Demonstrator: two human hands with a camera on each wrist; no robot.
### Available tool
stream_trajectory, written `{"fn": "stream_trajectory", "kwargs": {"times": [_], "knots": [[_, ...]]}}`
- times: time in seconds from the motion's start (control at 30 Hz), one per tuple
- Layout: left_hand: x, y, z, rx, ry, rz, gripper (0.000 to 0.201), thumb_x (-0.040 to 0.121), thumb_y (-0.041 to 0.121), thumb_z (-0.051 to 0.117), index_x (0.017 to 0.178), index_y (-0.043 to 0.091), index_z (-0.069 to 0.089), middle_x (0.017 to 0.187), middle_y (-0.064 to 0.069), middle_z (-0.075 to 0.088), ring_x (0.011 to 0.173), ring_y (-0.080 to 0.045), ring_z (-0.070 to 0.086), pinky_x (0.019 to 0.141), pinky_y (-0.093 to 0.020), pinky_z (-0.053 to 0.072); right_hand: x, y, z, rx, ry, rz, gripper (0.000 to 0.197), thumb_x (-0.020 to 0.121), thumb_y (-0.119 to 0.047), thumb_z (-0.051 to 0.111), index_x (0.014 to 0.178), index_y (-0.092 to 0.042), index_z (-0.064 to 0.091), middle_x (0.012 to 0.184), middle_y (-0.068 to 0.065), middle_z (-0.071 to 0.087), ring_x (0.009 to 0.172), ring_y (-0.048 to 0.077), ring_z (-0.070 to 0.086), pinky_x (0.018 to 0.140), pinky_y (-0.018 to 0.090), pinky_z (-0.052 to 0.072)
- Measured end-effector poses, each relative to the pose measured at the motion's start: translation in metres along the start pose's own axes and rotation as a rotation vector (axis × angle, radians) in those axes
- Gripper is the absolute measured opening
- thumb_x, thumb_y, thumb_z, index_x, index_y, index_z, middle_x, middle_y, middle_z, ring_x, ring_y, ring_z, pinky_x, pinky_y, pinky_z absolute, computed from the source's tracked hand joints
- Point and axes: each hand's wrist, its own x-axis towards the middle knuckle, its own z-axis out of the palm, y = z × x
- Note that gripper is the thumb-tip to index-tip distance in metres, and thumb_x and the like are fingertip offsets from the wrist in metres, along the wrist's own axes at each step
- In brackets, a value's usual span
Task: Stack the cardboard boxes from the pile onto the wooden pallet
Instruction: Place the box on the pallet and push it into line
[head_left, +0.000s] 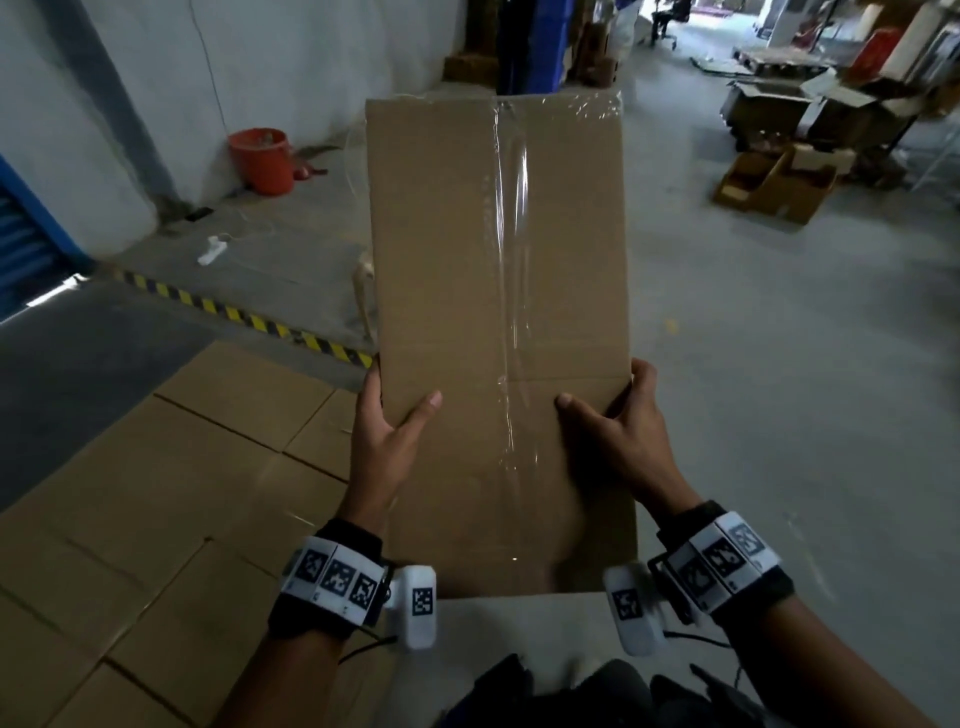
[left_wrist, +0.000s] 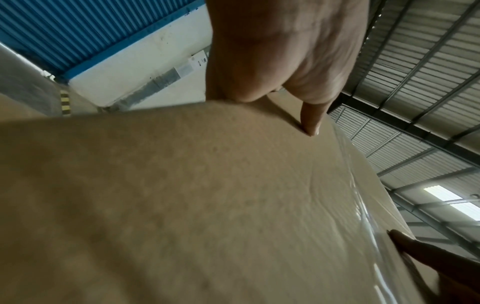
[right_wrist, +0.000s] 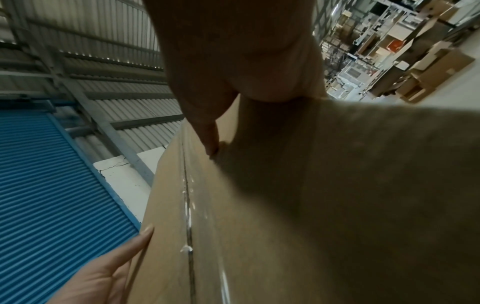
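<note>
Taped cardboard box (head_left: 498, 322) gripped at both side edges: left hand (head_left: 382, 441) and right hand (head_left: 631, 436) clamped, thumbs on top; stacked boxes (head_left: 156, 493) below-left, pallet probably hidden

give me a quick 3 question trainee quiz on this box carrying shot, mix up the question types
1. True or false: only one hand holds the cardboard box.
2. Multiple choice: the thumbs of the left hand and right hand lie on A) the taped top face, B) the underside, C) the far end.
3. Fill in: the bucket by the wall is ____.

Key: 1 false; 2 A; 3 red.
</note>
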Motion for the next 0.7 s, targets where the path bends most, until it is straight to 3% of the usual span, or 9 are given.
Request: {"fn": "stream_trajectory", "kwargs": {"times": [0.17,0.3,0.37,0.43,0.57,0.63,0.7], "knots": [[0.069,-0.015,0.053,0.047,0.118,-0.040,0.070,0.089,0.029,0.077,0.149,0.025,0.041,0.142,0.007,0.054,0.126,-0.008,0.053,0.109,-0.037,0.047,0.109,0.027,0.003,0.094,-0.080,-0.017,0.076,0.086,-0.031,0.075,0.144,-0.026,0.026,0.115,-0.018,0.052,0.101,0.006,0.058,0.091,0.037,0.053],[0.120,-0.028,0.100,0.093,0.217,-0.143,0.083,0.090,0.031,0.074,0.158,0.021,0.028,0.152,0.003,0.044,0.131,-0.008,0.043,0.105,-0.031,0.043,0.209,0.057,-0.001,0.176,-0.210,-0.014,0.076,0.085,-0.032,0.076,0.145,-0.031,0.029,0.127,-0.008,0.057,0.112,0.015,0.061,0.096,0.046,0.054],[0.141,-0.029,0.124,0.092,0.252,-0.181,0.078,0.090,0.031,0.074,0.155,0.022,0.033,0.144,0.006,0.051,0.125,-0.009,0.052,0.095,-0.025,0.049,0.256,0.068,-0.006,0.207,-0.270,0.006,0.077,0.081,-0.038,0.077,0.143,-0.035,0.033,0.129,-0.005,0.059,0.113,0.017,0.063,0.095,0.049,0.055],[0.159,-0.029,0.146,0.092,0.296,-0.214,0.061,0.090,0.028,0.074,0.144,0.022,0.046,0.126,0.014,0.060,0.111,-0.004,0.059,0.081,-0.014,0.049,0.299,0.072,-0.011,0.229,-0.320,0.036,0.077,0.077,-0.041,0.077,0.142,-0.034,0.036,0.128,-0.003,0.062,0.113,0.017,0.064,0.094,0.050,0.055],[0.184,-0.024,0.177,0.023,0.364,-0.265,0.056,0.087,0.033,0.075,0.138,0.023,0.055,0.124,0.006,0.069,0.110,-0.011,0.067,0.089,-0.032,0.056,0.372,0.076,-0.008,0.224,-0.437,0.083,0.077,0.079,-0.041,0.075,0.143,-0.027,0.036,0.128,0.000,0.062,0.111,0.020,0.064,0.093,0.052,0.055],[0.191,-0.028,0.184,0.008,0.401,-0.307,0.053,0.091,0.030,0.073,0.141,0.025,0.054,0.125,0.007,0.069,0.111,-0.009,0.067,0.092,-0.035,0.056,0.396,0.078,0.002,0.210,-0.516,0.095,0.080,0.077,-0.046,0.075,0.143,-0.027,0.035,0.130,0.001,0.060,0.113,0.021,0.062,0.094,0.053,0.054],[0.195,-0.038,0.184,0.016,0.472,-0.347,0.064,0.086,0.042,0.074,0.144,0.028,0.051,0.130,0.007,0.065,0.114,-0.008,0.065,0.097,-0.037,0.055,0.411,0.081,0.018,0.204,-0.594,0.117,0.083,0.075,-0.052,0.075,0.144,-0.033,0.032,0.135,0.001,0.056,0.116,0.022,0.060,0.097,0.053,0.052]]}}
